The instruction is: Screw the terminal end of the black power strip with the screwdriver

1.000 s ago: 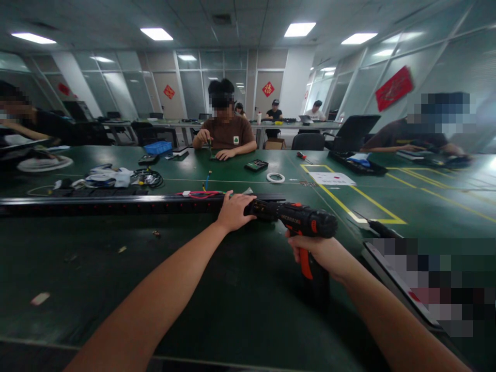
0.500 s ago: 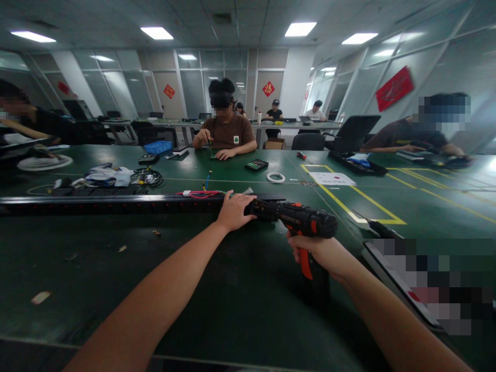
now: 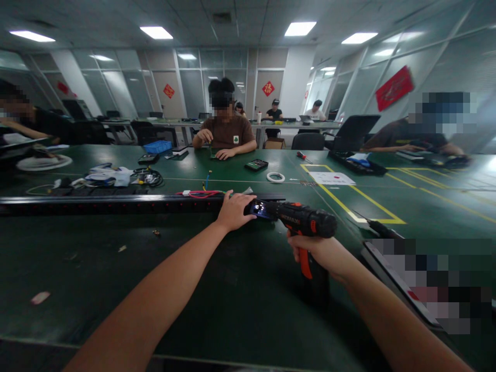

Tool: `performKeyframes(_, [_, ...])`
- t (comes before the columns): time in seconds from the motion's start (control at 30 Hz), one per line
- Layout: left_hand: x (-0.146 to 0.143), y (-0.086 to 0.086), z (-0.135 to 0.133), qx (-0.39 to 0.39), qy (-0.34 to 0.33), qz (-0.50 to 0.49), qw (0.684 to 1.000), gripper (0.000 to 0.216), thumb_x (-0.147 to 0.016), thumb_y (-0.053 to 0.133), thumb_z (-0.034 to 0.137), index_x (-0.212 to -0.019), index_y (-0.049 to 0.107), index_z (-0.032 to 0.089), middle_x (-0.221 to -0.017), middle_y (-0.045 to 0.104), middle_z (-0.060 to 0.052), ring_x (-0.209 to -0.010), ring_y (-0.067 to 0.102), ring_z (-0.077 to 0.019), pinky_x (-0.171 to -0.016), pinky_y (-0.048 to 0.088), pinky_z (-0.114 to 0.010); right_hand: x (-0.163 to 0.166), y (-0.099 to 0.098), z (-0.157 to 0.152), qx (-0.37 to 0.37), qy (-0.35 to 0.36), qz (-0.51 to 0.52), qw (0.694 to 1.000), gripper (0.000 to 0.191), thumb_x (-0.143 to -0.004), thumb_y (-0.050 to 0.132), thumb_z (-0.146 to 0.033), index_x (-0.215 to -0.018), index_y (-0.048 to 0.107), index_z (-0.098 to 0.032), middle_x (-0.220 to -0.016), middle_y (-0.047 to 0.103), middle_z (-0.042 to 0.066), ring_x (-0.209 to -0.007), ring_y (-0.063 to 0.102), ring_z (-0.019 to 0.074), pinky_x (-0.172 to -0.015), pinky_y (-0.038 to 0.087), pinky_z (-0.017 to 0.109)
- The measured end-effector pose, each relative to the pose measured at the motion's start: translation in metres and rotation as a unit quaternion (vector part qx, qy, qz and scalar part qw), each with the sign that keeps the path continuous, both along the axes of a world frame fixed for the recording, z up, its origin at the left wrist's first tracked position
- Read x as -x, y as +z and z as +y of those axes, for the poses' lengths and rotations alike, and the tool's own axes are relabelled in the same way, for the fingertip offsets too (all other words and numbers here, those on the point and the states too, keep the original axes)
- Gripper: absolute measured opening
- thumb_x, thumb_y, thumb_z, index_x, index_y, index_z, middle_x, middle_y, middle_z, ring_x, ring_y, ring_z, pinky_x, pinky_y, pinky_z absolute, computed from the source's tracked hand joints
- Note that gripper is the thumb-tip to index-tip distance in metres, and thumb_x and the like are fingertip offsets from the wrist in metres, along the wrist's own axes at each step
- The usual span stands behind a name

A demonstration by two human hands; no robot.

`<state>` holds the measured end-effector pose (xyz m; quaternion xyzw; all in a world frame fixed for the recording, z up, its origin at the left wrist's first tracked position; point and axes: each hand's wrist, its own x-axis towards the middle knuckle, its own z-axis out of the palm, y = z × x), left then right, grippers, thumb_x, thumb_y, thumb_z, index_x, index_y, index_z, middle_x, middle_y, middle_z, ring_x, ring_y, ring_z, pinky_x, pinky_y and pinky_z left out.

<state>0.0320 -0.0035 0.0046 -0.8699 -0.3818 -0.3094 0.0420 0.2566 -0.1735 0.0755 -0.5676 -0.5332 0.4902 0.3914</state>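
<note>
My right hand [image 3: 315,249] is wrapped round the handle of a black and orange cordless drill [image 3: 306,219], its nose pointing left. The drill's front end meets the right end of a long black rail [image 3: 116,205], and a bright light shines on the part there. My left hand [image 3: 235,211] grips that same end of the rail, fingers over the top and thumb along the near side. Red wires [image 3: 201,194] with a white connector lie along the rail's top, left of my left hand. The exact contact between bit and rail is too small to make out.
A green table [image 3: 217,289] carries everything. Behind the rail are bundled cables [image 3: 149,177], a blue basket [image 3: 157,147], a white ring [image 3: 275,177] and a paper sheet [image 3: 332,179]. A black screwdriver-like tool [image 3: 383,229] lies to the right. A co-worker [image 3: 227,129] sits opposite.
A bright light now shines on the rail's end in front of the drill, where it was dark before. Both hands and the drill stay practically in place.
</note>
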Motion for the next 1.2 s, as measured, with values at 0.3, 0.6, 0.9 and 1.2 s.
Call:
performKeyframes(0.3, [0.0003,0.0,0.0007,0.0,-0.003,-0.001,1.0,0.061,-0.086,0.078,0.047,-0.141,0.059,0.029,-0.144,0.065,-0.006,-0.134,0.056,-0.0306,-0.126,0.016,-0.057,-0.0007,0.0011,-0.0007,0.003,0.01,-0.003,1.0,0.019,-0.07,0.071,-0.031,-0.084,0.065,-0.02,-0.056,0.063,-0.003,-0.055,0.062,0.0184,-0.057,0.049,0.03])
performKeyframes(0.6, [0.0004,-0.0004,0.0012,0.002,-0.002,0.0,1.0,0.061,-0.086,0.078,0.047,-0.141,0.059,0.029,-0.145,0.065,-0.006,-0.135,0.055,-0.0306,-0.125,0.016,-0.057,-0.0005,0.0015,-0.0008,0.001,0.01,-0.01,1.0,0.018,-0.069,0.07,-0.03,-0.083,0.064,-0.02,-0.056,0.063,-0.003,-0.054,0.061,0.0183,-0.057,0.049,0.03])
performKeyframes(0.9, [-0.0005,-0.0008,0.0015,0.002,0.003,0.005,1.0,0.062,-0.086,0.078,0.048,-0.142,0.059,0.029,-0.145,0.064,-0.007,-0.136,0.055,-0.0311,-0.125,0.017,-0.057,-0.0022,-0.0023,0.0005,-0.003,0.013,-0.013,1.0,0.018,-0.07,0.07,-0.031,-0.084,0.064,-0.02,-0.055,0.063,-0.003,-0.054,0.062,0.0186,-0.057,0.049,0.031])
performKeyframes(1.2, [0.0,0.0006,0.0007,0.002,-0.001,0.002,1.0,0.062,-0.086,0.078,0.047,-0.141,0.059,0.029,-0.145,0.065,-0.006,-0.135,0.056,-0.0304,-0.125,0.016,-0.057,-0.0028,-0.0028,-0.0001,-0.008,0.022,-0.015,1.0,0.016,-0.073,0.069,-0.03,-0.084,0.064,-0.02,-0.056,0.063,-0.003,-0.055,0.061,0.018,-0.058,0.049,0.03])
